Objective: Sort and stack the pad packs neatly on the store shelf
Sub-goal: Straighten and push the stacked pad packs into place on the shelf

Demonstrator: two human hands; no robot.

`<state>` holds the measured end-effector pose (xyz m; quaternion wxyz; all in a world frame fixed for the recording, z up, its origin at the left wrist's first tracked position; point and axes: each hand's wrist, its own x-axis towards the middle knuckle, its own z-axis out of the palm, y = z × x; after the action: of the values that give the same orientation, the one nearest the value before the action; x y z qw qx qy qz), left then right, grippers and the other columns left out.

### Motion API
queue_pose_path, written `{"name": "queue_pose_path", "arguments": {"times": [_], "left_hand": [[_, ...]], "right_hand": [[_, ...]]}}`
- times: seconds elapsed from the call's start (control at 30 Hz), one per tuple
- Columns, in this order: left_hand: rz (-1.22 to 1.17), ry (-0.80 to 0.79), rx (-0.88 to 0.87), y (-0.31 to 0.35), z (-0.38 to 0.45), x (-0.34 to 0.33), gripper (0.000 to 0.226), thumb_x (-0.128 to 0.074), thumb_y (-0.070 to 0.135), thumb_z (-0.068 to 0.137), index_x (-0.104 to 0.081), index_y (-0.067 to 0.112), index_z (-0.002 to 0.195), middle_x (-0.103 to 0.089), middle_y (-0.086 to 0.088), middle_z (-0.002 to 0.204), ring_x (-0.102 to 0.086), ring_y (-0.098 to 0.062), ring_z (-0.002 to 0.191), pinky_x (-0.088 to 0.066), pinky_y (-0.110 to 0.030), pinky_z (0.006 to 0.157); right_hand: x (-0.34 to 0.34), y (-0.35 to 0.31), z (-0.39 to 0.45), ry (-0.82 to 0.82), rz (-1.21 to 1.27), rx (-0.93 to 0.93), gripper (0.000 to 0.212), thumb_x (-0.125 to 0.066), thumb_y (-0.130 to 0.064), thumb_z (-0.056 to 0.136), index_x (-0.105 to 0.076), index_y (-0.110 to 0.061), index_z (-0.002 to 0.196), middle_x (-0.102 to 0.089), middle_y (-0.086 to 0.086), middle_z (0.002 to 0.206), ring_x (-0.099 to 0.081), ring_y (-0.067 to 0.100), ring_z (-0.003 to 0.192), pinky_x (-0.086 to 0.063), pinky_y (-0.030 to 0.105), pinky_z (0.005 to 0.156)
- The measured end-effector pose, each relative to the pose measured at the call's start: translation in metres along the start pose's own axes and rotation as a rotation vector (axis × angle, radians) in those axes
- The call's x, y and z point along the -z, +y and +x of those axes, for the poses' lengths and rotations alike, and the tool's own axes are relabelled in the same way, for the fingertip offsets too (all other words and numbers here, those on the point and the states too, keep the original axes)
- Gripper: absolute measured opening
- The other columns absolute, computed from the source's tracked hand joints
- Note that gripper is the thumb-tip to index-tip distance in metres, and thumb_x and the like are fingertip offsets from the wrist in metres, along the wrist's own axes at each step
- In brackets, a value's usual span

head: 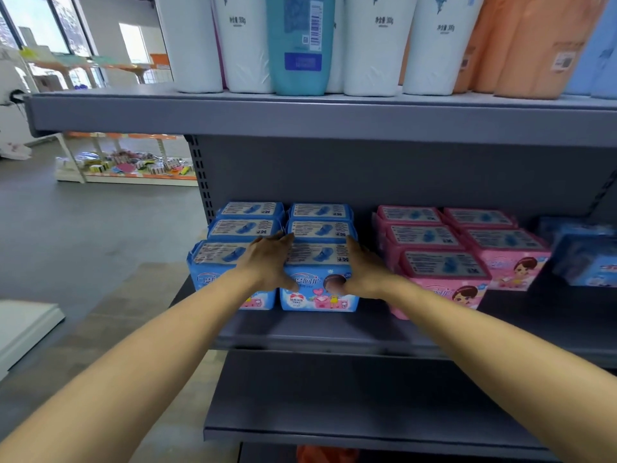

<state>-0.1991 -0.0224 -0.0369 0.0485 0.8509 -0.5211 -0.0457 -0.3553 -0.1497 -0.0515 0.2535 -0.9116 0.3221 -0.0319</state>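
Blue pad packs stand in two rows of three on the left of the grey middle shelf point(300, 332). Both hands hold the front blue pad pack point(319, 295) of the right-hand row from either side. My left hand point(268, 262) lies against its left side, fingers reaching back over the top and thumb on the front face. My right hand point(364, 269) grips its right side, thumb also on the front face. The neighbouring front blue pack point(213, 262) touches my left wrist. Pink pad packs point(444, 265) stand in two rows to the right.
More blue packs point(584, 255) sit at the far right of the same shelf. The upper shelf point(300, 115) holds tall white, teal and orange packages point(302, 45). A bare lower shelf point(350, 406) juts out below my arms. Floor and another display rack point(133, 165) lie to the left.
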Motion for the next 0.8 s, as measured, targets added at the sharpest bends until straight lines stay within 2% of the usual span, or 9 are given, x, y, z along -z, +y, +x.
{"name": "queue_pose_path", "arguments": {"times": [0.1, 0.2, 0.27, 0.4, 0.57, 0.7, 0.8], "left_hand": [[0.046, -0.005, -0.011, 0.002, 0.001, -0.001, 0.112, -0.077, 0.050, 0.072, -0.009, 0.017, 0.154, -0.013, -0.007, 0.160, -0.018, -0.031, 0.145, -0.015, -0.039, 0.118], [0.140, 0.006, -0.057, 0.005, 0.002, -0.002, 0.102, -0.074, 0.051, 0.075, -0.017, 0.013, 0.151, -0.021, -0.011, 0.157, -0.017, -0.028, 0.145, -0.014, -0.038, 0.118], [0.190, 0.007, -0.088, 0.007, 0.005, -0.002, 0.102, -0.073, 0.050, 0.075, -0.018, 0.010, 0.151, -0.019, -0.011, 0.157, -0.013, -0.026, 0.146, -0.014, -0.037, 0.118], [0.169, -0.040, -0.106, 0.009, 0.009, 0.001, 0.107, -0.077, 0.046, 0.074, -0.013, 0.006, 0.151, -0.018, -0.009, 0.158, -0.019, -0.025, 0.145, -0.022, -0.037, 0.116], [0.269, -0.097, -0.122, 0.019, 0.012, 0.002, 0.112, -0.077, 0.042, 0.075, -0.006, 0.001, 0.150, -0.012, -0.014, 0.157, -0.015, -0.028, 0.145, -0.023, -0.036, 0.116], [0.295, -0.147, -0.046, 0.032, 0.015, 0.005, 0.112, -0.082, 0.035, 0.071, -0.011, -0.001, 0.149, -0.019, -0.020, 0.152, -0.035, -0.034, 0.135, -0.040, -0.041, 0.107], [0.276, -0.171, -0.007, 0.036, 0.012, 0.008, 0.112, -0.084, 0.033, 0.069, -0.013, 0.000, 0.149, -0.019, -0.021, 0.153, -0.042, -0.038, 0.131, -0.044, -0.044, 0.103]], "right_hand": [[0.001, -0.001, 0.001, -0.027, -0.041, 0.009, 0.110, -0.073, -0.035, 0.076, 0.005, -0.011, 0.151, -0.016, 0.010, 0.154, -0.027, 0.025, 0.139, -0.035, 0.034, 0.110], [0.000, -0.004, 0.000, -0.028, -0.172, 0.013, 0.113, -0.069, -0.042, 0.081, 0.013, -0.006, 0.149, 0.013, 0.013, 0.157, -0.002, 0.027, 0.146, -0.021, 0.034, 0.117], [0.000, -0.005, 0.000, -0.005, -0.283, 0.049, 0.109, -0.066, -0.045, 0.083, 0.011, -0.004, 0.149, 0.021, 0.011, 0.157, 0.011, 0.025, 0.146, -0.010, 0.036, 0.120], [0.001, -0.004, 0.000, -0.032, -0.311, 0.101, 0.103, -0.063, -0.042, 0.087, 0.011, -0.007, 0.149, 0.017, 0.008, 0.158, 0.017, 0.022, 0.145, -0.001, 0.034, 0.120], [0.000, -0.005, 0.003, -0.043, -0.312, 0.085, 0.100, -0.058, -0.042, 0.091, 0.014, -0.003, 0.148, 0.018, 0.011, 0.157, 0.018, 0.023, 0.145, 0.001, 0.031, 0.117], [-0.002, -0.010, 0.003, -0.017, -0.304, 0.065, 0.098, -0.057, -0.040, 0.091, 0.012, 0.000, 0.148, 0.015, 0.014, 0.157, 0.016, 0.027, 0.145, 0.000, 0.032, 0.117], [-0.004, -0.016, 0.001, -0.003, -0.321, 0.028, 0.097, -0.058, -0.040, 0.090, 0.010, -0.002, 0.149, 0.014, 0.013, 0.158, 0.014, 0.031, 0.145, -0.003, 0.038, 0.119]]}}
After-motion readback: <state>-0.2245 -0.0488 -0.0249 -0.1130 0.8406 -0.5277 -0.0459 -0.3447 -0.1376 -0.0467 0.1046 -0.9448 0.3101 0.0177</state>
